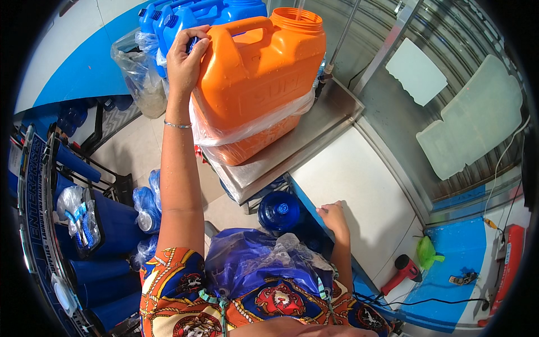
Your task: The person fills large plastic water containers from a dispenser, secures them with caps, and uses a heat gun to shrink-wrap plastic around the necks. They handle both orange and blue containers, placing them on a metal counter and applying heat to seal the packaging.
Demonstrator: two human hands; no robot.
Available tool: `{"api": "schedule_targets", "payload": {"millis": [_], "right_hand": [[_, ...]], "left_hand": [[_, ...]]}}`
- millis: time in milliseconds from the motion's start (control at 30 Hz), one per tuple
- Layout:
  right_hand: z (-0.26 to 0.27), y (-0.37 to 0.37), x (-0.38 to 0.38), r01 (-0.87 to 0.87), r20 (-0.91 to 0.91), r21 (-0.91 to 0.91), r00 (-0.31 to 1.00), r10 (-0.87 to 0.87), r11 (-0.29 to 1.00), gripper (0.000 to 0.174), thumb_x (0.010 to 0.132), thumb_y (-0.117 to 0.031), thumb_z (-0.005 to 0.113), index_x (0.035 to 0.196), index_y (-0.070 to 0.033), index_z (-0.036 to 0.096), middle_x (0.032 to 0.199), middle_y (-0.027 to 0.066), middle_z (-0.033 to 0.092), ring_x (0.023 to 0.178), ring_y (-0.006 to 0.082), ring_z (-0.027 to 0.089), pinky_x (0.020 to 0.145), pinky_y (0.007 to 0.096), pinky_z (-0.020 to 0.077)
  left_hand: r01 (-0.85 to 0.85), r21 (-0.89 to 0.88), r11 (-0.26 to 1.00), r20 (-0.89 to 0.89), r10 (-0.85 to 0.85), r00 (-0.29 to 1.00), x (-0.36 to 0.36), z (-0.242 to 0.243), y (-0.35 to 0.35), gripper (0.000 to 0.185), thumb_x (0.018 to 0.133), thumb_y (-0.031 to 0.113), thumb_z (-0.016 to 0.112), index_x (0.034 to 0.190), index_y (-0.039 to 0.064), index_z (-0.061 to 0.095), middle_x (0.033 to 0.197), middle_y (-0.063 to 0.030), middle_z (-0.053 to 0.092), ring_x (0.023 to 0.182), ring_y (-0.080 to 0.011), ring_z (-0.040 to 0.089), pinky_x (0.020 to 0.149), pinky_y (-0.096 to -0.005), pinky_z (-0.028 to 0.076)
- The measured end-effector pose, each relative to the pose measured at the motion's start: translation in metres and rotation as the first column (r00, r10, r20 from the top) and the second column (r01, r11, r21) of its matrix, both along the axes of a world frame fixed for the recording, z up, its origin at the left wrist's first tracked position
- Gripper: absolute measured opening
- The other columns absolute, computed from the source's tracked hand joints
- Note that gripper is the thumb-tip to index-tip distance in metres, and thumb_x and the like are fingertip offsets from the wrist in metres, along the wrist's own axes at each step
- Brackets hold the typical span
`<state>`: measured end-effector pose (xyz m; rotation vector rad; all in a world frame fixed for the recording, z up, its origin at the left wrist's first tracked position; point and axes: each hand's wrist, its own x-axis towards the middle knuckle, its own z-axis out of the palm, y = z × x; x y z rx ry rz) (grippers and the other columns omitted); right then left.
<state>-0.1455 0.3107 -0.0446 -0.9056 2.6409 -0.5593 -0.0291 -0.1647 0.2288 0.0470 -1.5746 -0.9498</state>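
Observation:
A large orange plastic jerrycan (261, 80), with clear plastic wrap round its lower half, stands on a stainless steel counter (337, 105). Its wide mouth (297, 17) is uncapped, and a clear tube or stream of liquid enters it from above. My left hand (185, 54) rests at the jerrycan's upper left corner, its fingers curled round a small dark blue item, perhaps a cap. Lower right, my right hand (333, 215) is over the edge of a white tabletop (358, 185), fingers partly bent, with nothing seen in it; whether it touches the top is unclear.
Blue jerrycans (193, 17) stand behind the orange one, beside a clear plastic bag (143, 84). A round blue water bottle (278, 210) sits below the counter. At right lie a red heat gun or hair dryer (398, 276) and a green bag (428, 252). Blue containers (113, 223) fill the left.

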Motion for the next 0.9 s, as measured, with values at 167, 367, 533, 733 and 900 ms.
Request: {"api": "schedule_targets", "payload": {"millis": [167, 367, 533, 733, 900], "right_hand": [[-0.002, 0.000, 0.001, 0.019, -0.011, -0.025, 1.000, -0.020, 1.000, 0.032, 0.083, -0.032, 0.069, 0.092, -0.001, 0.074, 0.091, 0.0231, 0.069, 0.103, 0.0408, 0.054, 0.089, 0.0465, 0.0455], [-0.004, 0.001, 0.000, 0.004, -0.007, -0.016, 1.000, -0.004, 1.000, 0.033, 0.083, -0.033, 0.069, 0.092, -0.001, 0.074, 0.091, 0.0230, 0.069, 0.103, 0.0402, 0.054, 0.090, 0.0461, 0.0454], [0.002, -0.001, -0.008, -0.062, 0.046, 0.061, 0.997, 0.059, 0.996, 0.037, 0.083, -0.036, 0.069, 0.099, -0.002, 0.073, 0.096, 0.0250, 0.066, 0.106, 0.0408, 0.054, 0.093, 0.0453, 0.0445], [0.035, -0.020, -0.052, -0.166, 0.183, 0.194, 0.974, 0.131, 0.967, 0.061, 0.086, -0.042, 0.067, 0.133, -0.005, 0.055, 0.138, 0.0339, 0.041, 0.127, 0.0452, 0.044, 0.107, 0.0454, 0.0373], [0.086, -0.079, -0.114, -0.216, -0.148, 0.017, 0.965, 0.216, 0.976, 0.060, 0.087, -0.033, 0.068, 0.138, -0.009, 0.050, 0.141, 0.0322, 0.039, 0.131, 0.0449, 0.040, 0.109, 0.0455, 0.0353]], "left_hand": [[0.003, 0.008, 1.000, -0.004, -0.003, 1.000, 0.000, -0.001, 0.000, 0.010, 0.088, 0.009, 0.062, 0.092, -0.001, 0.063, 0.110, -0.0129, 0.067, 0.102, -0.0185, 0.061, 0.093, -0.0295, 0.046], [-0.025, -0.016, 1.000, 0.006, 0.025, 1.000, 0.000, 0.000, 0.001, 0.010, 0.088, 0.008, 0.062, 0.092, 0.000, 0.063, 0.111, -0.0129, 0.067, 0.101, -0.0183, 0.061, 0.092, -0.0293, 0.047], [-0.005, -0.017, 1.000, -0.007, 0.005, 1.000, 0.000, 0.001, 0.001, 0.009, 0.088, 0.008, 0.062, 0.093, 0.000, 0.064, 0.111, -0.0124, 0.067, 0.101, -0.0179, 0.061, 0.091, -0.0289, 0.047], [-0.018, -0.016, 1.000, -0.004, 0.017, 1.000, 0.001, 0.001, 0.001, 0.009, 0.088, 0.006, 0.062, 0.092, -0.001, 0.063, 0.110, -0.0128, 0.067, 0.101, -0.0174, 0.061, 0.091, -0.0283, 0.047], [-0.015, 0.003, 1.000, -0.008, 0.015, 1.000, -0.001, 0.000, 0.003, 0.008, 0.086, 0.006, 0.063, 0.092, 0.000, 0.063, 0.110, -0.0128, 0.068, 0.101, -0.0180, 0.062, 0.091, -0.0287, 0.046]]}}
